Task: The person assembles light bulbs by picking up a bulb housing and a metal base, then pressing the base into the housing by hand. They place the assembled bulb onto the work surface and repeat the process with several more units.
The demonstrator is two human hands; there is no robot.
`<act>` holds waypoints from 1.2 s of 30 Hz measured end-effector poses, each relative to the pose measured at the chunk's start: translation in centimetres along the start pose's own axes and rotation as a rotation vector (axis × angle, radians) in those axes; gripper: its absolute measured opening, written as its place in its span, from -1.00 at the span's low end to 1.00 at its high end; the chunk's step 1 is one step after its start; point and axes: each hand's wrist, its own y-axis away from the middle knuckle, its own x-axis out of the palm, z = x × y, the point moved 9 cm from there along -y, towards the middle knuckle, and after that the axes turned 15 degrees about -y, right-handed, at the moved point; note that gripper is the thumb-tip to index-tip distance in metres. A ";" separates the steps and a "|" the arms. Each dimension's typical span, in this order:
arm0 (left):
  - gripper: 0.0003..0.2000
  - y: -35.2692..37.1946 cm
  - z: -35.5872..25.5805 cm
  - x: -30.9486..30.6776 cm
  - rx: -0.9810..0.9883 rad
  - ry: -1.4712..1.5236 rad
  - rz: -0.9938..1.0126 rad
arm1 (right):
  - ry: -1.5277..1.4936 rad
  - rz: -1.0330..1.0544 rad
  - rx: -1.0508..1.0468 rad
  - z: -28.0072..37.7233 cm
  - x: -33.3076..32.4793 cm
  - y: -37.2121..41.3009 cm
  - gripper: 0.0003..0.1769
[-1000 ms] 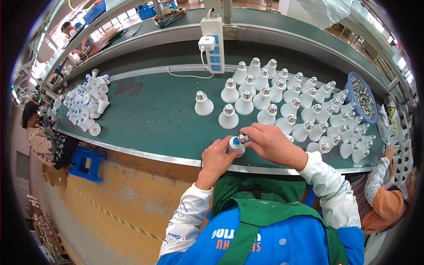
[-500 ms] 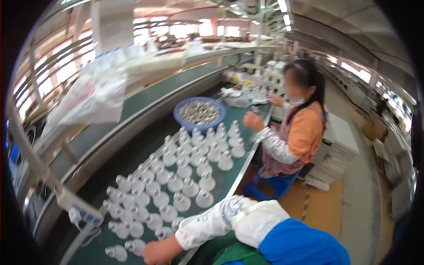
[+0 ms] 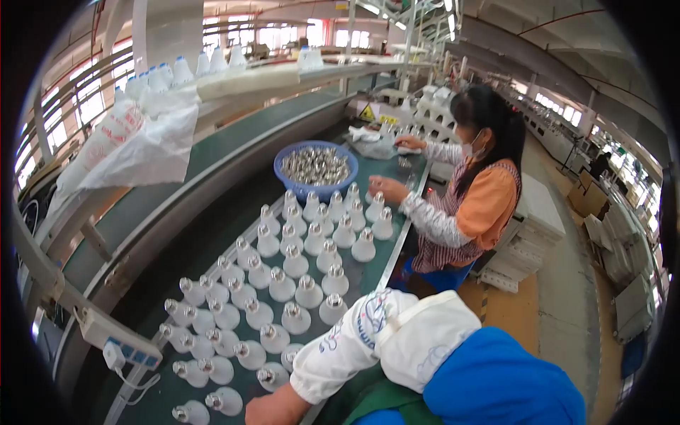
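My right hand point(image 3: 276, 408) is at the bottom edge, below a white sleeve cuff point(image 3: 319, 375). Its fingers run out of the picture, so I cannot see whether it holds anything. Close beside it are a light bulb point(image 3: 224, 401) with a frosted white body and silver screw cap, and another bulb point(image 3: 272, 377) just above. Several more such bulbs point(image 3: 295, 317) stand or lean in loose rows, caps mostly up, on the green conveyor belt point(image 3: 377, 273). My left hand is out of view.
A blue basin point(image 3: 312, 190) full of small metal caps sits beyond the bulbs. A co-worker point(image 3: 489, 191) sits at the belt's right edge, hands over it. A power strip point(image 3: 120, 340) is at lower left. A shelf point(image 3: 248, 81) with white cones runs along the left.
The view has shifted slightly and sharpened. My right hand shows a little farther right and lower, with its fingers less visible. The co-worker's near hand has moved left towards the basin.
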 end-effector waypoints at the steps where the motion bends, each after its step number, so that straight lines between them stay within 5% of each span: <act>1: -0.74 0.1 0.1 0.1 0.019 0.029 -0.013 | 0.043 -0.083 0.093 -1.5 0.7 0.1 -0.88; 5: -0.74 -0.1 0.3 1.9 0.111 0.122 -0.056 | 0.051 -0.232 0.101 0.6 -1.3 1.0 -0.92; 6: -0.74 0.3 1.2 1.6 0.028 0.193 -0.072 | 0.005 -0.011 0.262 0.0 -0.8 0.7 -0.86; 8: -0.64 -0.2 -0.1 0.7 0.012 -0.044 -0.005 | 0.083 -0.043 0.413 -1.3 -1.3 1.7 -0.65; 12: -0.56 -0.3 -1.3 -0.2 -0.063 -0.127 -0.045 | 0.102 -0.515 0.435 1.5 -5.7 6.7 -0.40; 18: -0.50 -0.6 -1.5 -0.8 -0.085 -0.146 0.073 | 0.138 -0.408 0.477 4.4 -3.2 11.5 -0.48; 20: -0.51 -0.5 -1.8 -2.1 -0.250 -0.068 0.132 | 0.127 -0.441 0.486 4.5 -2.8 13.1 -0.49; 26: -0.52 -2.2 -5.9 -3.7 0.139 -0.198 -0.027 | 0.042 -0.539 0.505 3.3 -2.2 14.1 -0.47; 28: -0.53 -2.5 -5.2 -2.7 0.128 -0.244 0.047 | -0.039 -0.574 0.504 1.6 -1.4 12.7 -0.43; 31: -0.56 -2.8 -2.9 -1.3 0.000 -0.083 0.240 | -0.199 -0.666 0.481 -1.4 0.2 10.6 -0.22; 33: -0.58 -2.3 -1.4 -1.9 -0.213 0.376 0.271 | -0.267 -0.649 0.409 -1.9 0.7 9.0 -0.01; 36: -0.58 -1.1 -2.5 -3.2 -0.191 0.779 0.293 | -0.522 -0.792 0.315 -0.5 -1.8 9.8 0.07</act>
